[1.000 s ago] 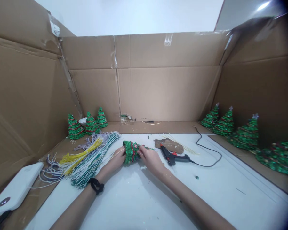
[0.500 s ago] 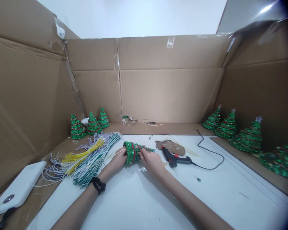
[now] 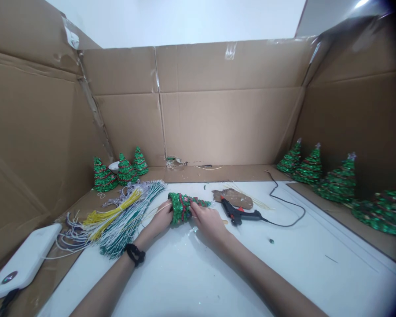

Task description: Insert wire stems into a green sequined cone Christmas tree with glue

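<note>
A small green tinsel tree with red trim (image 3: 184, 207) lies on its side on the white table (image 3: 218, 273), tip pointing right. My left hand (image 3: 161, 217) is closed on its wide base end. My right hand (image 3: 207, 218) is closed round its middle, fingers pinching the tinsel. A thin pale stick runs from the base toward the left. A black band sits on my left wrist.
A bundle of yellow, white and green wires (image 3: 119, 218) lies to the left. A black and red glue gun (image 3: 239, 214) with its cord lies right of my hands. Finished trees stand at back left (image 3: 119, 172) and along the right (image 3: 336, 185). A white box (image 3: 23, 259) sits front left. Cardboard walls surround everything.
Both hands stay on the tree and have shifted only slightly; the view has wobbled a little.
</note>
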The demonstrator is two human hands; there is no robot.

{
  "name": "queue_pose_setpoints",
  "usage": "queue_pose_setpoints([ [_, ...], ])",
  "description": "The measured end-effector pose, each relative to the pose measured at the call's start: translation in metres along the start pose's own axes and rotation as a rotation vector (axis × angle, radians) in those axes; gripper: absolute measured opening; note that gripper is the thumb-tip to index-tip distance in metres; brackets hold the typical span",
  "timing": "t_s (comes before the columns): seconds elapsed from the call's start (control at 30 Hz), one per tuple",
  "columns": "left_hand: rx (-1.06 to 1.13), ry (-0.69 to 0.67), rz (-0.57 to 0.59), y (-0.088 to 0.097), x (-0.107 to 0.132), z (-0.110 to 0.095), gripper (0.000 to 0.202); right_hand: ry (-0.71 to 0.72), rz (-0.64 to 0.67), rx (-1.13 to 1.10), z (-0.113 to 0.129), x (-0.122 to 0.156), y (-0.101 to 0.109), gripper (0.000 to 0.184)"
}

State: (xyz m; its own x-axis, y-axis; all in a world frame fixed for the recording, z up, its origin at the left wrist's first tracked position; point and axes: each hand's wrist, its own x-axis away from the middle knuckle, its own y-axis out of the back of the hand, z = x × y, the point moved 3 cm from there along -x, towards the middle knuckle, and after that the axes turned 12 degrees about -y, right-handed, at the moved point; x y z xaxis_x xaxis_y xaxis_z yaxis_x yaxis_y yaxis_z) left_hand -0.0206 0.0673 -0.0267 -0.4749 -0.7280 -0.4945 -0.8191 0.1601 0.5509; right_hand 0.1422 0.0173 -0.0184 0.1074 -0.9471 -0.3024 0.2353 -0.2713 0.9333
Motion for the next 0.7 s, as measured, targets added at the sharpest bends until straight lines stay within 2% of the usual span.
queue_pose_setpoints([
  [0.23,-0.003,-0.079,0.026,0.0,0.0,-0.006,0.032,-0.203,0.039,-0.231,-0.016,-0.002,0.017,0.03],
  [0.3,0.02,-0.094,0.015,0.0,0.0,-0.006,0.033,-0.22,0.121,-0.338,-0.018,0.004,0.019,0.03],
  [0.43,0.081,-0.067,0.007,-0.001,-0.002,-0.008,0.03,-0.151,0.405,-0.362,-0.013,0.032,0.014,0.012],
  [0.5,0.098,-0.051,0.0,0.0,-0.002,-0.009,0.028,-0.087,0.437,-0.396,-0.012,0.043,0.016,0.017],
  [0.53,0.104,-0.047,-0.006,0.0,-0.002,-0.01,0.027,-0.059,0.404,-0.433,-0.014,0.046,0.019,0.022],
  [0.6,0.113,-0.047,-0.007,0.0,-0.003,-0.01,0.025,-0.042,0.24,-0.487,-0.027,0.047,0.027,0.029],
  [0.7,0.109,-0.047,0.006,0.0,-0.002,-0.008,0.025,-0.117,-0.054,-0.355,-0.066,0.04,0.038,0.046],
])
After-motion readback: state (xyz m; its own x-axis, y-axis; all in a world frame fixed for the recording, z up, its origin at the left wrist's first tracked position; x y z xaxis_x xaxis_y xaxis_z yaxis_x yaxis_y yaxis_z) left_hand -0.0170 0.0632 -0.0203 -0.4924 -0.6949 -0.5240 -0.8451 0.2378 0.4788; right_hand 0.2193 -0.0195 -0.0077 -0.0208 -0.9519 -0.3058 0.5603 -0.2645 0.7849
